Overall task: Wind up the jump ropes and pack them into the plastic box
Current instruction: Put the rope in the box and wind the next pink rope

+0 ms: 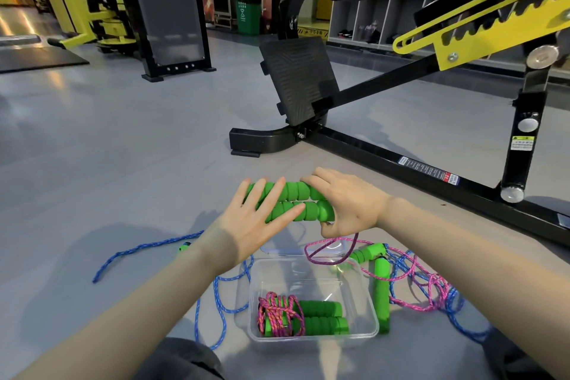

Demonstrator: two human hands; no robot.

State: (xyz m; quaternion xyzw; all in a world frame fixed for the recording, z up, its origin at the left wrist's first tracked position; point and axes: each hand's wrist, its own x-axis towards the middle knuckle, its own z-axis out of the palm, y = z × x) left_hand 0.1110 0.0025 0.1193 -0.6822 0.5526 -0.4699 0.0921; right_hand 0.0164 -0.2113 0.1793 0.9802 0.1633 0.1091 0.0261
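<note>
My right hand [348,203] grips two green foam handles [296,200] side by side, held level above the floor. A pink rope [327,251] hangs from them in a loop. My left hand [253,222] lies flat with straight fingers against the handles' left part. Below stands a clear plastic box [367,311]; inside lies a wound pink rope with green handles [302,316]. Its clear lid [277,248] lies just behind. Right of the box, two more green handles [381,290] rest among tangled pink and blue rope [431,287]. A blue rope [145,247] trails left across the floor.
A black and yellow gym bench frame [401,160] runs across the floor behind my hands, with a black foot plate [297,80]. Grey open floor lies to the left. My knees show at the bottom edge. Shelves and a green bin [246,9] stand far back.
</note>
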